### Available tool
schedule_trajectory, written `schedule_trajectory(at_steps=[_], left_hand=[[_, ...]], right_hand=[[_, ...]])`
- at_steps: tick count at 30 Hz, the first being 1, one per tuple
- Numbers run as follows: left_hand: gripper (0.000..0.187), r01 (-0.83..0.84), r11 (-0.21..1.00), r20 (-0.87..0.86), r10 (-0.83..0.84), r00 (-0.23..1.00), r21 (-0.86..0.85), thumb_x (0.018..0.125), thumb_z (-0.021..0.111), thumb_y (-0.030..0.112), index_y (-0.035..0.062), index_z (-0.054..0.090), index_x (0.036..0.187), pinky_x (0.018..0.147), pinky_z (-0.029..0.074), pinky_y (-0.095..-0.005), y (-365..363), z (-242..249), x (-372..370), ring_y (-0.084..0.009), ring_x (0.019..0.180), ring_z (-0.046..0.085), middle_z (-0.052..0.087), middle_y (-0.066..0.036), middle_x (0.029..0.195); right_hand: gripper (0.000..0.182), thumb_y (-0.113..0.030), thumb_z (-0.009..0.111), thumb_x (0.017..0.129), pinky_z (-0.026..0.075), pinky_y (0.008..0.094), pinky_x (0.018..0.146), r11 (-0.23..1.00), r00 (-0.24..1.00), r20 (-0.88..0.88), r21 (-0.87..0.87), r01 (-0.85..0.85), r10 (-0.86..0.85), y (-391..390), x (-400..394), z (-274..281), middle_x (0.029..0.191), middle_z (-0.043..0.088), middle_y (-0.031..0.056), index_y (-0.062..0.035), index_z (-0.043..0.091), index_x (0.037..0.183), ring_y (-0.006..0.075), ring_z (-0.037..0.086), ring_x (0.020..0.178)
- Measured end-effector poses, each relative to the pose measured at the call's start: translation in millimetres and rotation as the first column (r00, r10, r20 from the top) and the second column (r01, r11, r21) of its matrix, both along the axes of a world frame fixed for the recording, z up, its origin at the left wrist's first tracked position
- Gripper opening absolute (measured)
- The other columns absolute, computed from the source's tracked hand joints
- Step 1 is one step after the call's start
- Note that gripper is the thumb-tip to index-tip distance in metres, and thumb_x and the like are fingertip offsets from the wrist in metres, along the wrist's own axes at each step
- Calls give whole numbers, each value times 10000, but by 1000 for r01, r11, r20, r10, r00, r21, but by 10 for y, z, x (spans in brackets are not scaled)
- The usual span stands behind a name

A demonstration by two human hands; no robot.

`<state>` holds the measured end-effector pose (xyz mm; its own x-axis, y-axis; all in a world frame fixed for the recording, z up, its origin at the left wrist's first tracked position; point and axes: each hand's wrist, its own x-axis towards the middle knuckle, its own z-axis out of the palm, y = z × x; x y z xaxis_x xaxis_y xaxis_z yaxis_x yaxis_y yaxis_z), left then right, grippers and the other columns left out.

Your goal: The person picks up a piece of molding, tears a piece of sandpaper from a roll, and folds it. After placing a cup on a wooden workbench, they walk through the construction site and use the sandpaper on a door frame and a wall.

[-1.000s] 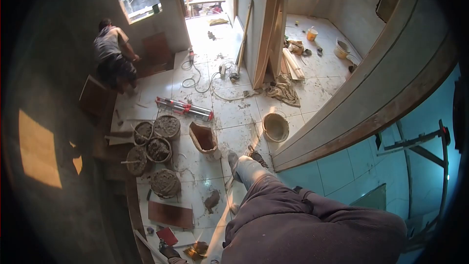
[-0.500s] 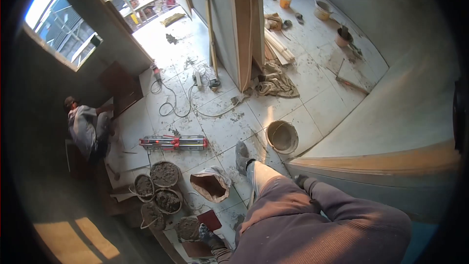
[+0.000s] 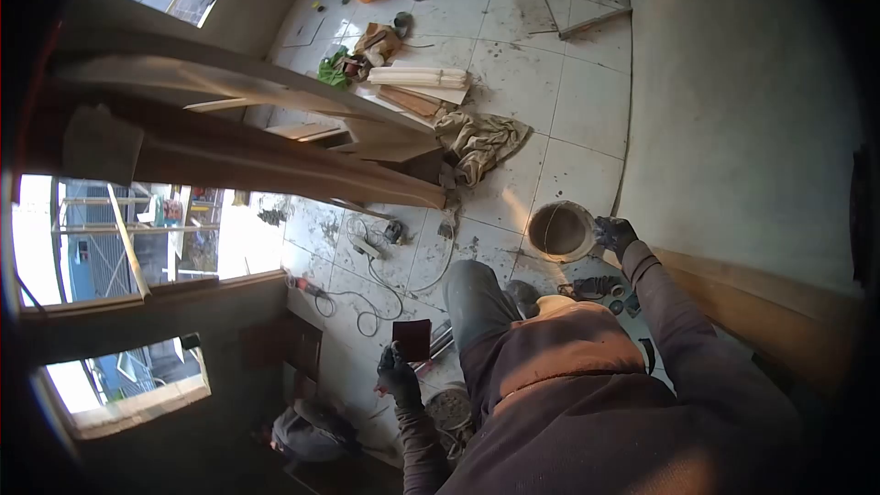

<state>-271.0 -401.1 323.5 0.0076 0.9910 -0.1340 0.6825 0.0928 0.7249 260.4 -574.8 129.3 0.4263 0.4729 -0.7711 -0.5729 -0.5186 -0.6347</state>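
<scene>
My left hand (image 3: 398,376), in a dark glove, is closed on the edge of a flat, square, dark red-brown piece (image 3: 412,339), which looks like a small tile. It is raised above the floor, left of my bent knee. At the right, my gloved right hand (image 3: 615,235) has its fingers curled at the rim of a round bucket (image 3: 577,236). The bucket stands on the tiled floor near the wall, and its inside looks greyish.
A crumpled cloth (image 3: 484,145) lies by the door frame (image 3: 367,170). A power tool (image 3: 307,287) trails a cord across the floor. Another person (image 3: 312,431) crouches at lower left. Long pale strips (image 3: 419,77) lie farther off. A mortar bucket (image 3: 448,408) stands by my left arm.
My view has swung right and I am bent lower. The left hand has risen from the floor with the square piece. My right hand has come from my side to the bucket's rim.
</scene>
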Motion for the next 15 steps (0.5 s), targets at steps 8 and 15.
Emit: schedule_trajectory(at_steps=[8,15], left_hand=[[244,569,778,177,-541,822,-265,969,535,76,-34,646,1156,779,499,-257,1818,-83,2256,-107,860,626,707,-88,969],[236,568,724,390,-429,815,-391,962,574,95,-42,657,1135,786,482,-234,3480,-551,4093,-57,879,581,684,-5,978]], right_hand=[[359,-410,613,899,504,417,702,883,873,-146,-18,468,-466,-77,-374,-571,919,663,75,-84,641,1045,218,611,786],[480,-447,365,966,380,620,936,449,246,-688,-130,884,-682,63,-453,-413,1242,522,155,-116,470,1298,433,529,1107]])
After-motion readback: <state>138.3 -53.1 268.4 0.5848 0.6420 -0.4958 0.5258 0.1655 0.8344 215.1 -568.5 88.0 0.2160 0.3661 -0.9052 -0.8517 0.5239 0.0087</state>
